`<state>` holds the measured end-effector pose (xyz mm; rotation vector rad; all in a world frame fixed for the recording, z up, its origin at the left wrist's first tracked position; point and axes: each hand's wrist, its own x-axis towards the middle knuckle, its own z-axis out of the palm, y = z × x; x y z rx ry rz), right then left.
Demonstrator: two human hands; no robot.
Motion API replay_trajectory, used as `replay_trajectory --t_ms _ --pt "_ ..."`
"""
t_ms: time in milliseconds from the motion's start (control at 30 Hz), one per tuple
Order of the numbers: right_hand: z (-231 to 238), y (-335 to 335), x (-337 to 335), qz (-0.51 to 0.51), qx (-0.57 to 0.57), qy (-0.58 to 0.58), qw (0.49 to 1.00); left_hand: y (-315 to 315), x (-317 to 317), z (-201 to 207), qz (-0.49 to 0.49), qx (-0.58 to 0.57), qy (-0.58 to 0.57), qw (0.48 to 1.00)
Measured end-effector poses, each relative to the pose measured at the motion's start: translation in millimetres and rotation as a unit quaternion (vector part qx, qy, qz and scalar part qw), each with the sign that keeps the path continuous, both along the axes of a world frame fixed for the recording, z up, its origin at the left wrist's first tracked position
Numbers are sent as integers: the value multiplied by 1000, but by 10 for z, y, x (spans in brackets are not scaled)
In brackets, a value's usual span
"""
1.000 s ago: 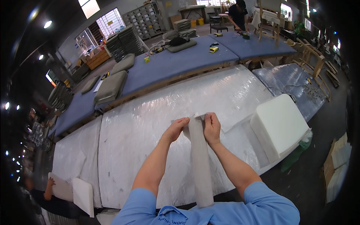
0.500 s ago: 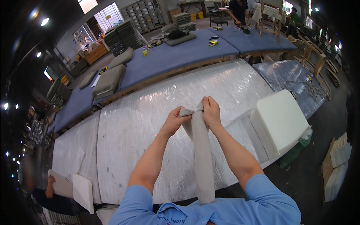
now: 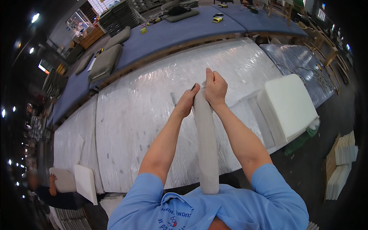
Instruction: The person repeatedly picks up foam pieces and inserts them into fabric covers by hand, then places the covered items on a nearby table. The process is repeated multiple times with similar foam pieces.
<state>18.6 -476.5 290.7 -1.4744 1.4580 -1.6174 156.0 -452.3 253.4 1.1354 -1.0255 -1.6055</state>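
Note:
A grey fabric cushion (image 3: 207,149), seen edge-on as a long narrow strip, stands between my forearms with its near end against my chest. At its far end my left hand (image 3: 187,102) is closed on the left side of the cover, thumb on top. My right hand (image 3: 216,89) makes a fist round the fabric at the same end, its thumb pointing up. The cloth between the two hands is mostly hidden by the fingers. Beneath them lies the plastic-wrapped table (image 3: 145,111).
White foam pads (image 3: 290,103) are stacked at the table's right edge. A blue-topped table (image 3: 168,40) with grey cushions (image 3: 106,63) runs along the far side. At the lower left another person's hand (image 3: 53,178) touches a beige pad beside a white pad (image 3: 85,183).
Both hands have moved up and closer together at the cushion's far end. The loose fabric flaps that stuck out there are now gathered in. The view has tilted downward.

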Motion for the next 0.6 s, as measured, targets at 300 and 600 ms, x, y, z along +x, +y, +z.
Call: replay_trajectory --t_ms 300,600 --pt "-34 -276 -46 27 78 162 983 36 -227 173 89 41 4 995" --pt "-272 -490 106 57 73 165 982 56 -190 150 123 47 -10 991"
